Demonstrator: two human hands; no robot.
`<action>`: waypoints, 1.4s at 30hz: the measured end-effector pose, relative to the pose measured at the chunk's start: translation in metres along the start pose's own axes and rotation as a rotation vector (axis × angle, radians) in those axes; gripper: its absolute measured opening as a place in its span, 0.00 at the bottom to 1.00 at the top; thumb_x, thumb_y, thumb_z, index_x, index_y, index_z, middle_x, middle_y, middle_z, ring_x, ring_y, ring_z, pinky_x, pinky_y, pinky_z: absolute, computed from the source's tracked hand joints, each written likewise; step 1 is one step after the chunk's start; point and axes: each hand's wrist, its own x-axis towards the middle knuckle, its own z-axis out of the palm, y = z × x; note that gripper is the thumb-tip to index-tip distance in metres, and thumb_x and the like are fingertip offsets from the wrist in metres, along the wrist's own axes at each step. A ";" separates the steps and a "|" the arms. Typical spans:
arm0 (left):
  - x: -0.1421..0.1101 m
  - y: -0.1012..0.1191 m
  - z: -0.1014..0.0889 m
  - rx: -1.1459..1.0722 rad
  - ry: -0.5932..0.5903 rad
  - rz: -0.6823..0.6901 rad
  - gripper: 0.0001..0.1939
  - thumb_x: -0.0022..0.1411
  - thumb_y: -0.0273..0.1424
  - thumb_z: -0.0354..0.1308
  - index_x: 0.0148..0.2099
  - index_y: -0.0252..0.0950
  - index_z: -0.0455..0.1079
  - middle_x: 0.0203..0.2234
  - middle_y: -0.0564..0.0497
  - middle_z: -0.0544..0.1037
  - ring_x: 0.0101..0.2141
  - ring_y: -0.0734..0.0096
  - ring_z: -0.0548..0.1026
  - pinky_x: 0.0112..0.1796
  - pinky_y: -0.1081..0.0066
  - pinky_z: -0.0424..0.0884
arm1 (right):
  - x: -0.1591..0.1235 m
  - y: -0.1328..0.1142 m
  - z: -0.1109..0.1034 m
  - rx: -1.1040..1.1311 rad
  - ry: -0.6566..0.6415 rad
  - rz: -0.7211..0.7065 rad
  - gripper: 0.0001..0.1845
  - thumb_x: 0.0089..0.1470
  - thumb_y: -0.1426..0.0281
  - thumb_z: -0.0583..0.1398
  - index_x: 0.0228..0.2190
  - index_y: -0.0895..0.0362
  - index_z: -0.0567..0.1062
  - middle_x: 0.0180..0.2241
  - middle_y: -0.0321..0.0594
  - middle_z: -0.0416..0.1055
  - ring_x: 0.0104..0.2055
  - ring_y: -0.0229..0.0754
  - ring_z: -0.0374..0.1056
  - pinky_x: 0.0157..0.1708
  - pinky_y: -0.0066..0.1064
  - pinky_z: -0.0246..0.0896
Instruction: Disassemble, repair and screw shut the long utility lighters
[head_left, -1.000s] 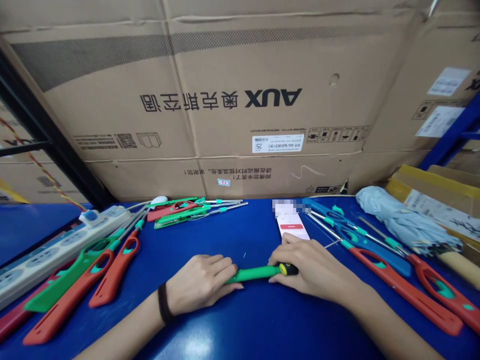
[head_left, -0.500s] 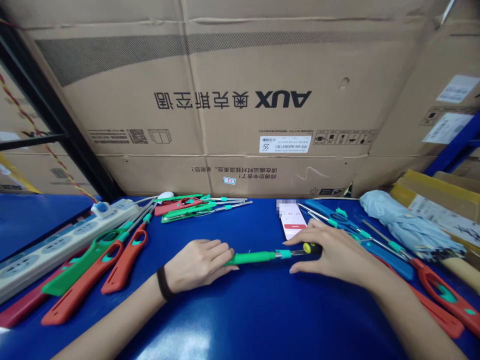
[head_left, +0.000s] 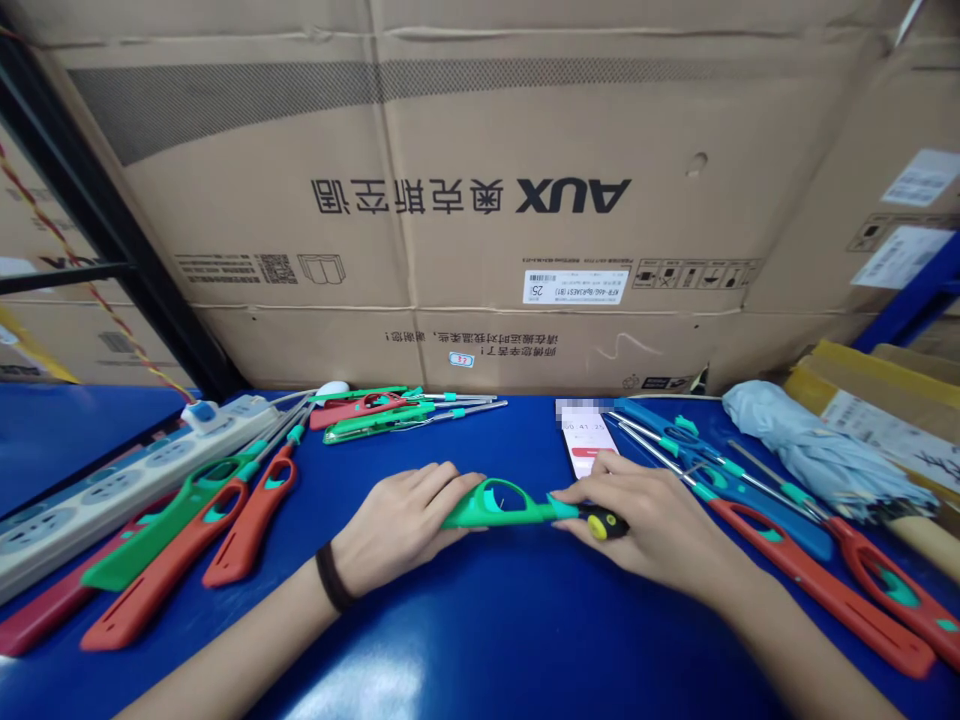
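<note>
My left hand (head_left: 401,525) grips one end of a green lighter handle (head_left: 499,505) with a teal trigger in its loop, lying on the blue table (head_left: 487,640). My right hand (head_left: 652,520) pinches a small screwdriver with a black and yellow handle (head_left: 604,524) against the handle's right end. The screwdriver's shaft is hidden behind the handle and my fingers. A black band circles my left wrist.
Long red and green lighters (head_left: 187,530) lie at left beside a white power strip (head_left: 112,480). More lighters (head_left: 390,410) lie at the back. Blue and red lighters (head_left: 757,520), a phone (head_left: 585,440) and a folded grey umbrella (head_left: 810,450) sit at right. Cardboard boxes (head_left: 480,200) wall the back.
The green lighter handle has turned so its loop and trigger face up, and it has shortened toward my left hand. My right hand moved back left with the screwdriver.
</note>
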 end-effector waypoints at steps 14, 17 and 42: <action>-0.002 0.011 -0.015 0.200 0.063 0.151 0.22 0.69 0.37 0.49 0.58 0.28 0.62 0.22 0.55 0.71 0.21 0.73 0.66 0.23 0.70 0.58 | 0.000 -0.021 -0.003 0.127 -0.273 0.046 0.03 0.58 0.71 0.57 0.34 0.56 0.72 0.31 0.38 0.68 0.30 0.38 0.65 0.28 0.28 0.53; -0.004 0.012 -0.014 0.171 0.072 0.145 0.20 0.69 0.36 0.49 0.57 0.28 0.62 0.23 0.54 0.72 0.21 0.73 0.67 0.23 0.70 0.58 | -0.001 -0.022 -0.001 0.161 -0.273 0.039 0.03 0.57 0.70 0.58 0.33 0.56 0.71 0.30 0.37 0.68 0.29 0.37 0.64 0.27 0.27 0.51; 0.011 0.009 0.004 -0.589 -0.165 -0.282 0.21 0.71 0.38 0.39 0.45 0.38 0.73 0.34 0.49 0.77 0.34 0.71 0.76 0.34 0.73 0.71 | 0.003 -0.002 -0.011 0.135 -0.349 0.296 0.05 0.49 0.72 0.64 0.30 0.52 0.72 0.31 0.34 0.73 0.34 0.42 0.68 0.29 0.27 0.51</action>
